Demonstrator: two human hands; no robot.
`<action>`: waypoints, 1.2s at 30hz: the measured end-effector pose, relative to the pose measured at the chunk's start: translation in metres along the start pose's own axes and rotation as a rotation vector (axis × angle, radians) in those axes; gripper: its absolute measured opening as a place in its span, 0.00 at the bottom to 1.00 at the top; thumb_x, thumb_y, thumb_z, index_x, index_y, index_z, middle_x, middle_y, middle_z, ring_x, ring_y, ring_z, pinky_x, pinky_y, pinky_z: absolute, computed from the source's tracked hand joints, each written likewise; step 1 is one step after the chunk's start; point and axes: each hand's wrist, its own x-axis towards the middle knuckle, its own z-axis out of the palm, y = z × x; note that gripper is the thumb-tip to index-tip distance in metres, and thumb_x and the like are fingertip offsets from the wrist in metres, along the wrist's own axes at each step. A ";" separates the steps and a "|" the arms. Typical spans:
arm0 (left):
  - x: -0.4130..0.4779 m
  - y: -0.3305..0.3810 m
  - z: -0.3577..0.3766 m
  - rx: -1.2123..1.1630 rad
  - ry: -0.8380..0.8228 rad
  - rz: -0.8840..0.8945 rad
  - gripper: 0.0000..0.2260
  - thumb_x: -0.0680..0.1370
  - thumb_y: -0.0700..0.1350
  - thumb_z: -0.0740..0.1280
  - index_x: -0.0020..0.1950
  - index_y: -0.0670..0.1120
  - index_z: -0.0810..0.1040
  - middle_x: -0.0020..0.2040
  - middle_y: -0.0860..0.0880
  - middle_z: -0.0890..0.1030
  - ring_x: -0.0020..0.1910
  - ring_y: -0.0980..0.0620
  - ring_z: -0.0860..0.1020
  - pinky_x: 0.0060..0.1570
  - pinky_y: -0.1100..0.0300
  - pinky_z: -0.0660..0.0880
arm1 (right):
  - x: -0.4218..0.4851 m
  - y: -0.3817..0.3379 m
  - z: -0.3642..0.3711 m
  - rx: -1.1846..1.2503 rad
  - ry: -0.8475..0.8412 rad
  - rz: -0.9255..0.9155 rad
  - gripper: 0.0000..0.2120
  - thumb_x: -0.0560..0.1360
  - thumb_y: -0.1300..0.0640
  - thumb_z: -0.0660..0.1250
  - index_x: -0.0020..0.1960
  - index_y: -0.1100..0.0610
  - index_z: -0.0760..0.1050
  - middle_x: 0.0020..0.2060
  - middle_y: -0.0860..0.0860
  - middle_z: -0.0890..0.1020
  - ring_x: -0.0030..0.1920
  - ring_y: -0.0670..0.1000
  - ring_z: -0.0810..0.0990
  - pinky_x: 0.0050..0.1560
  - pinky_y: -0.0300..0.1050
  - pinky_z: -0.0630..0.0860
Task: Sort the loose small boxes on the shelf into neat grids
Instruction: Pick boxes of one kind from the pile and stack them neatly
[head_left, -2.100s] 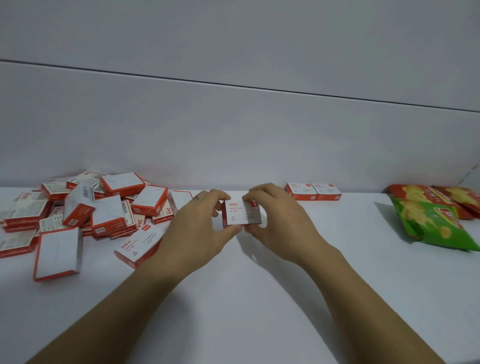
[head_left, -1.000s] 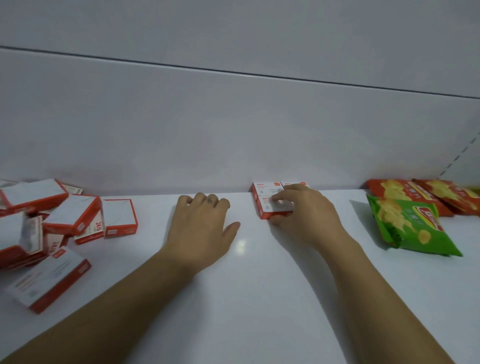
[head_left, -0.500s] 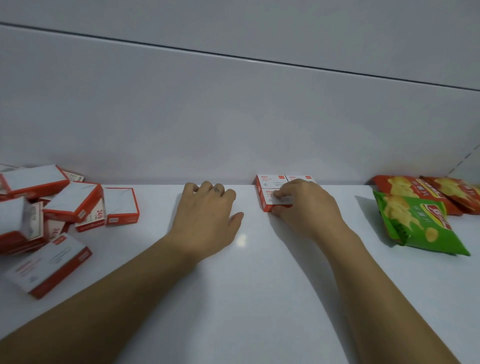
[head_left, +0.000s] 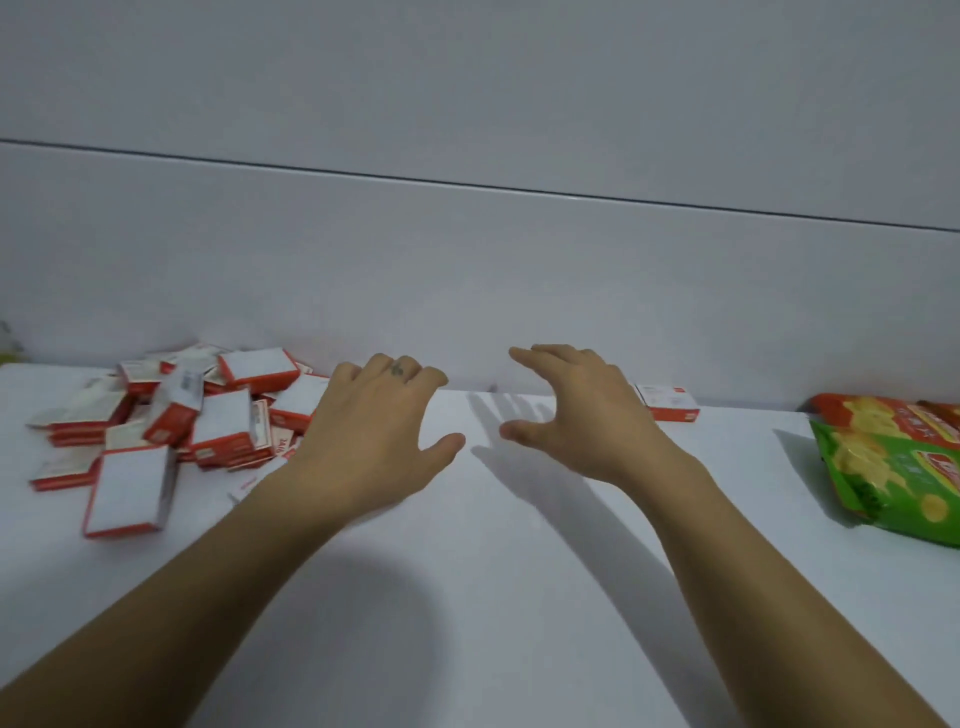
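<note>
A loose heap of small red-and-white boxes (head_left: 208, 415) lies at the left of the white shelf (head_left: 493, 597). One box (head_left: 127, 491) lies flat in front of the heap. My left hand (head_left: 374, 441) hovers beside the heap's right edge, fingers relaxed, holding nothing. My right hand (head_left: 576, 415) is raised over the middle of the shelf, fingers spread and empty. Behind its wrist, against the back wall, sit the placed boxes (head_left: 667, 402); only the right one shows clearly.
A green chip bag (head_left: 893, 488) and a red chip bag (head_left: 883, 415) lie at the right end of the shelf. The back wall (head_left: 467, 286) rises right behind the boxes.
My right hand has let go of the box it set against the placed ones and moved left, lifted and spread. The view has swung left, showing more of the heap.
</note>
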 end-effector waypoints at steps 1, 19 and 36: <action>-0.008 -0.010 -0.004 0.009 -0.009 -0.032 0.26 0.75 0.64 0.58 0.69 0.54 0.66 0.67 0.52 0.71 0.65 0.50 0.68 0.63 0.52 0.62 | 0.004 -0.012 0.002 0.008 -0.015 -0.036 0.36 0.72 0.41 0.69 0.75 0.45 0.58 0.74 0.46 0.63 0.72 0.50 0.61 0.70 0.47 0.58; -0.118 -0.103 -0.043 0.113 -0.143 -0.386 0.30 0.74 0.69 0.54 0.73 0.58 0.57 0.75 0.54 0.60 0.74 0.49 0.56 0.72 0.46 0.52 | 0.029 -0.156 0.061 -0.072 -0.236 -0.390 0.29 0.70 0.41 0.70 0.68 0.45 0.69 0.61 0.48 0.75 0.60 0.51 0.73 0.55 0.48 0.74; -0.120 -0.093 -0.030 0.080 -0.087 -0.294 0.26 0.76 0.66 0.55 0.71 0.57 0.61 0.72 0.55 0.65 0.71 0.52 0.60 0.70 0.47 0.53 | 0.030 -0.156 0.080 0.122 -0.376 -0.340 0.22 0.73 0.57 0.69 0.66 0.50 0.72 0.59 0.49 0.79 0.56 0.53 0.77 0.53 0.49 0.76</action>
